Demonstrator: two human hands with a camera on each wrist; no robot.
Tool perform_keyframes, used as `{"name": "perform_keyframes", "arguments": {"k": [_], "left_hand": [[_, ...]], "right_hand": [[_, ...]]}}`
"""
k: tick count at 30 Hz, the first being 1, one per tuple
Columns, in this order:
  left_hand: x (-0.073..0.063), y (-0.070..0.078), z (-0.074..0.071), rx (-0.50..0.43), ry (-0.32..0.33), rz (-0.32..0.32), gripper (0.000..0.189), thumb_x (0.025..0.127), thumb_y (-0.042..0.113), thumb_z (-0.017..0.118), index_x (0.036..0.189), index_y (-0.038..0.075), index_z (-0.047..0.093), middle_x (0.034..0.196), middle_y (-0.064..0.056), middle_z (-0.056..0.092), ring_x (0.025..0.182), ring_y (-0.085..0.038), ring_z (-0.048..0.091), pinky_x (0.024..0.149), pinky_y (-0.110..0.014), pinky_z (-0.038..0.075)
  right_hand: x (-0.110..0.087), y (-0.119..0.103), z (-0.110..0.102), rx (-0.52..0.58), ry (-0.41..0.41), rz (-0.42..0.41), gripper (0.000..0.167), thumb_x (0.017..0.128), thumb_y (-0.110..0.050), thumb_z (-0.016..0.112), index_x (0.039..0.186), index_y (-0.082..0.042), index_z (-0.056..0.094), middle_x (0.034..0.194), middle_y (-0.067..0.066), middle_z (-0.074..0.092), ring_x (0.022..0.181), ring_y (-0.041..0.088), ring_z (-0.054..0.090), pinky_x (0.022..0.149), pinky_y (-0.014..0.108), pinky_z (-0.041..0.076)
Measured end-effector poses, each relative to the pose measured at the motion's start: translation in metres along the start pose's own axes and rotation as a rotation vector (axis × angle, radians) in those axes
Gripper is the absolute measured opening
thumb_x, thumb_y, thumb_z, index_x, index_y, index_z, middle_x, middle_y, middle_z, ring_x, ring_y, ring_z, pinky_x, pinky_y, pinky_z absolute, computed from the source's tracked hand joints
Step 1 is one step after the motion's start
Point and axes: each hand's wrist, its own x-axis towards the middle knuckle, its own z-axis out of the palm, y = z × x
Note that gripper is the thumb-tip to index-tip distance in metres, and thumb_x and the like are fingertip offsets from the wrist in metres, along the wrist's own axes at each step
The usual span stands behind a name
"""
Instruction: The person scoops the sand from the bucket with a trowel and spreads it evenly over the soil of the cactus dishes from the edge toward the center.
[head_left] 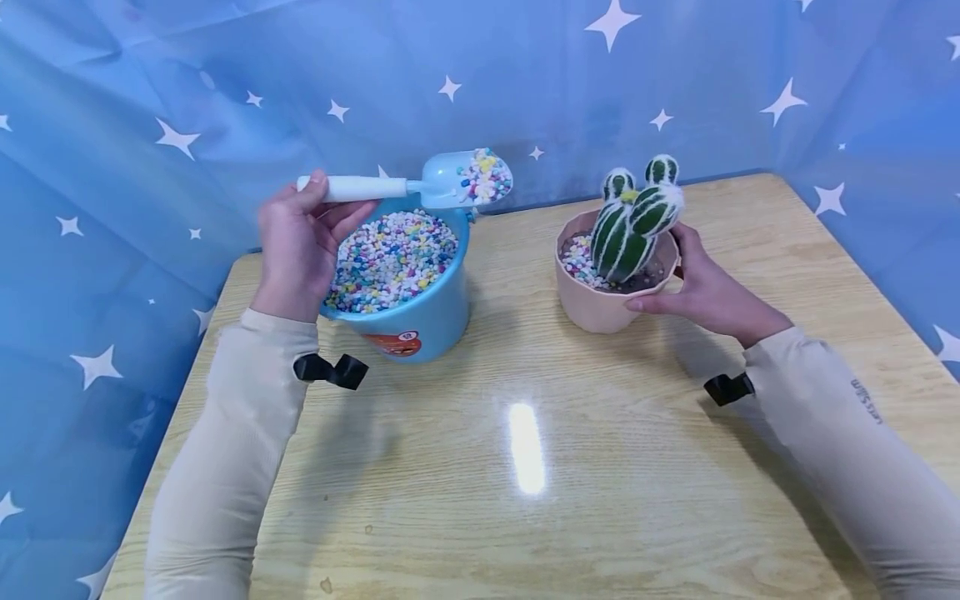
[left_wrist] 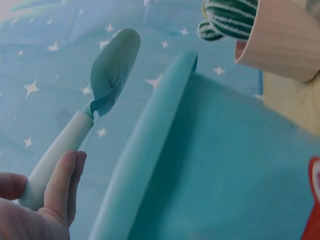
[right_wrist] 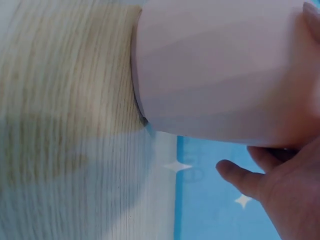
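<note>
My left hand [head_left: 298, 242] grips the white handle of a light blue scoop [head_left: 442, 179], held above the bucket's far rim. Small multicoloured pebbles [head_left: 486, 177] lie in the scoop's blade. Below it stands a blue bucket [head_left: 442, 321] filled with similar pebbles. On the right, my right hand [head_left: 701, 283] holds the rim of a pink flowerpot [head_left: 592, 308], thumb on the near side. A green cactus [head_left: 622, 237] with white fuzzy ribs rises from the pot. Pebbles cover the left part of its soil, and dark soil shows on the right. In the left wrist view the scoop [left_wrist: 112, 75] is seen from beneath.
Both vessels stand on a wood-grain table [head_left: 450, 517], near its back edge. A blue cloth [head_left: 405, 75] with white stars hangs behind and along the sides. Black wrist mounts [head_left: 330, 371] stick out from both sleeves.
</note>
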Motion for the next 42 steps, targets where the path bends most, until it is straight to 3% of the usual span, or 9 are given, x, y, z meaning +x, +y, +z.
{"name": "perform_keyframes", "arguments": {"k": [13, 25, 31, 38, 42], "left_hand": [[0.001, -0.023, 0.027, 0.126, -0.02, -0.062, 0.023, 0.104, 0.01, 0.05, 0.115, -0.01, 0.05, 0.119, -0.029, 0.058, 0.092, -0.034, 0.07, 0.084, -0.038, 0.058], [0.0, -0.035, 0.04, 0.238, -0.044, -0.084, 0.022, 0.102, 0.012, 0.054, 0.114, -0.006, 0.052, 0.117, -0.026, 0.061, 0.096, -0.034, 0.069, 0.082, -0.037, 0.06], [-0.001, -0.04, 0.045, 0.246, -0.063, -0.099, 0.024, 0.102, 0.012, 0.054, 0.115, -0.007, 0.051, 0.117, -0.027, 0.06, 0.096, -0.035, 0.069, 0.083, -0.037, 0.06], [-0.002, -0.045, 0.049, 0.299, -0.085, -0.098, 0.027, 0.102, 0.012, 0.055, 0.119, -0.008, 0.049, 0.117, -0.026, 0.06, 0.097, -0.034, 0.069, 0.082, -0.037, 0.06], [-0.003, -0.047, 0.05, 0.328, -0.097, -0.102, 0.03, 0.102, 0.013, 0.055, 0.122, -0.008, 0.047, 0.118, -0.025, 0.059, 0.098, -0.033, 0.069, 0.082, -0.036, 0.06]], "right_hand": [[-0.001, -0.001, 0.002, -0.024, -0.017, -0.002, 0.111, 0.086, -0.023, 0.079, 0.156, -0.03, -0.007, 0.162, 0.006, -0.004, 0.147, 0.032, 0.003, 0.113, 0.067, 0.014], [-0.001, -0.001, 0.0, -0.01, -0.017, -0.018, 0.115, 0.085, -0.019, 0.08, 0.156, -0.029, -0.01, 0.162, 0.007, -0.005, 0.147, 0.031, 0.003, 0.114, 0.066, 0.014], [0.0, 0.002, 0.0, -0.018, -0.005, -0.018, 0.115, 0.084, -0.016, 0.08, 0.157, -0.025, -0.009, 0.162, 0.009, -0.004, 0.146, 0.036, 0.006, 0.114, 0.066, 0.014], [-0.002, 0.0, 0.0, -0.031, -0.004, -0.027, 0.114, 0.085, -0.019, 0.08, 0.157, -0.026, -0.009, 0.162, 0.008, -0.004, 0.147, 0.028, 0.002, 0.113, 0.067, 0.016], [-0.004, -0.002, 0.002, -0.033, 0.003, -0.017, 0.113, 0.085, -0.022, 0.08, 0.157, -0.021, -0.007, 0.162, 0.01, -0.002, 0.146, 0.032, 0.006, 0.113, 0.066, 0.019]]}}
